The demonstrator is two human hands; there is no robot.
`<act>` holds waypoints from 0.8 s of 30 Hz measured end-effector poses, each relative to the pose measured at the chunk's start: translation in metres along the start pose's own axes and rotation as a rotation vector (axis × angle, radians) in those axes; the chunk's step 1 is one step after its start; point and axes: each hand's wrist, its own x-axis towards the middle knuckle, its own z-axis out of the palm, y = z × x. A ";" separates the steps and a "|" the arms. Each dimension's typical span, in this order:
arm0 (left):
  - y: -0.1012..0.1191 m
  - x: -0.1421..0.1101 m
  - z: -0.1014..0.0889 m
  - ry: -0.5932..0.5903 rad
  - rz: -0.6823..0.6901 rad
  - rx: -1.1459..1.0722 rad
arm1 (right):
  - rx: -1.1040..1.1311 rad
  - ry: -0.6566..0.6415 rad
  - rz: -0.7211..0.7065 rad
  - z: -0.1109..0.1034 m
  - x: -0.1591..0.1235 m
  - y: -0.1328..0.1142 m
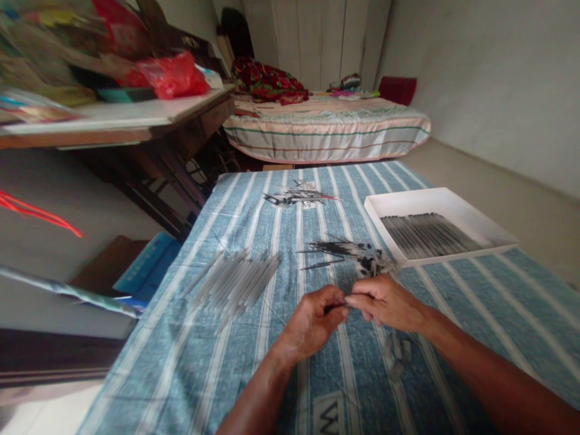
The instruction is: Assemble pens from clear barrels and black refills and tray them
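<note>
The left hand [317, 317] and right hand [387, 302] meet over the cloth-covered desk [181, 374], each grip pinched together on a thin piece [348, 302] mostly hidden from view, so its long axis is hard to tell. Dark rods [333, 248] lie just beyond the grip, roughly crosswise, with small black parts [371, 264] nearer the right hand. Grey tubes [244, 281] lie to the left, nearer the left hand, their far ends slanting rightward; the white box [489, 226] stands beyond the right hand, to its right.

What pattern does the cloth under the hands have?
Blue with white stripes; the cloth shows in the head view.
</note>
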 end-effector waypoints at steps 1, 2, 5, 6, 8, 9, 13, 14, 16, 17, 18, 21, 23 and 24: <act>0.000 0.000 0.000 -0.004 0.001 -0.004 | 0.000 -0.008 0.023 0.000 0.000 0.000; 0.000 0.000 0.000 -0.005 0.002 -0.005 | 0.008 -0.010 0.038 0.000 -0.001 0.000; 0.000 0.000 0.001 0.005 0.010 0.008 | 0.054 0.006 0.033 0.001 -0.001 -0.001; 0.000 0.000 0.001 0.005 0.011 0.010 | 0.053 0.010 0.031 0.001 -0.001 -0.001; 0.000 0.001 0.001 0.002 0.013 0.003 | 0.042 0.001 0.042 0.001 -0.001 0.000; -0.001 0.001 0.001 0.002 0.015 0.003 | 0.042 0.000 0.047 0.001 -0.001 0.000; -0.002 0.001 0.001 0.014 0.024 0.041 | 0.068 -0.007 0.038 0.002 -0.001 0.003; -0.002 0.001 0.001 0.007 0.024 0.040 | 0.069 -0.011 0.055 0.003 -0.001 0.004; -0.002 0.001 0.001 -0.002 0.022 0.028 | 0.083 -0.009 0.082 0.004 -0.001 0.005; -0.002 0.001 0.001 0.001 0.022 0.028 | 0.093 -0.003 0.080 0.005 -0.001 0.005; -0.003 0.001 0.001 0.008 0.022 0.034 | 0.101 0.004 0.066 0.005 -0.001 0.005; -0.004 0.000 0.001 0.009 0.036 0.051 | 0.110 0.006 0.054 0.007 -0.001 0.004; -0.004 0.000 0.001 0.006 0.048 0.056 | 0.134 0.009 0.082 0.008 -0.001 0.004; -0.004 0.000 0.001 0.015 0.052 0.067 | 0.147 0.014 0.084 0.008 0.000 0.005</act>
